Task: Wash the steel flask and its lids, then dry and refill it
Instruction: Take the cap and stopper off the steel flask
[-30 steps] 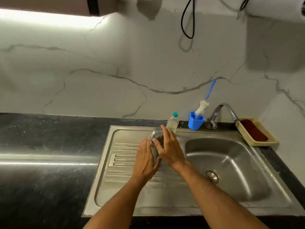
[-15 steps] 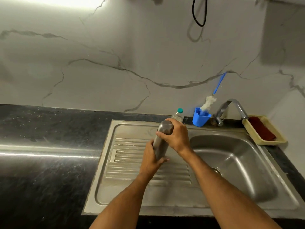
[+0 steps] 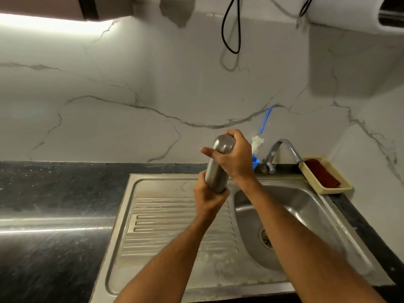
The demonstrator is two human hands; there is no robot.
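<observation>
The steel flask (image 3: 216,171) is held up in the air above the sink's draining board (image 3: 166,215), tilted a little with its rounded cap end uppermost. My left hand (image 3: 207,197) grips its lower body from below. My right hand (image 3: 235,158) is wrapped round the cap end at the top, thumb pointing left. The flask's base is hidden inside my left hand.
The sink basin (image 3: 290,215) with its drain lies to the right, under a curved tap (image 3: 282,149). A blue holder (image 3: 255,162) with a blue-handled bottle brush (image 3: 259,138) stands behind my right hand. A cream tray (image 3: 341,186) holds a red cloth. Black counter (image 3: 54,204) spreads left.
Both hands have lifted the flask off the draining board and raised it higher. My right hand now wraps the cap end fully. The small plastic bottle is now hidden behind my hands.
</observation>
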